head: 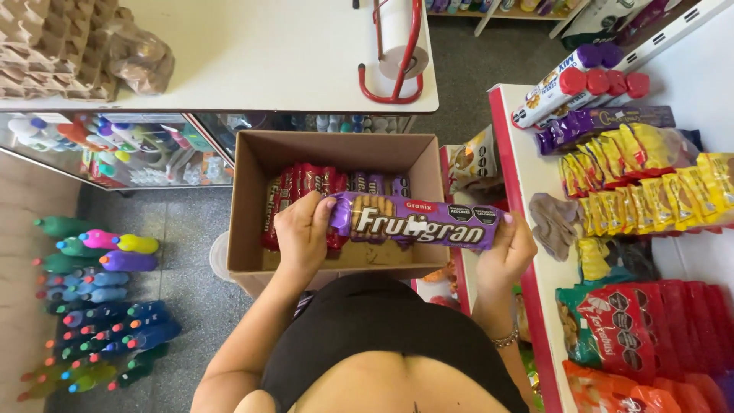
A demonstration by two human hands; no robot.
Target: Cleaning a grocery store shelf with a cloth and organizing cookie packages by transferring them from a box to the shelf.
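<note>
I hold a long purple packet of biscuits (417, 220) level over an open cardboard box (252, 199). My left hand (303, 232) grips its left end and my right hand (508, 248) grips its right end. Inside the box lie several red packets (302, 182) and a few purple packets (375, 183), standing on end along the far wall. The box's near half shows bare cardboard floor.
A white shelf (535, 260) with red edge on the right carries yellow, purple and red snack packets and a brown cloth (552, 222). A white counter (267, 61) with a red paper-roll holder stands beyond the box. Coloured bottles (99, 306) line the floor at left.
</note>
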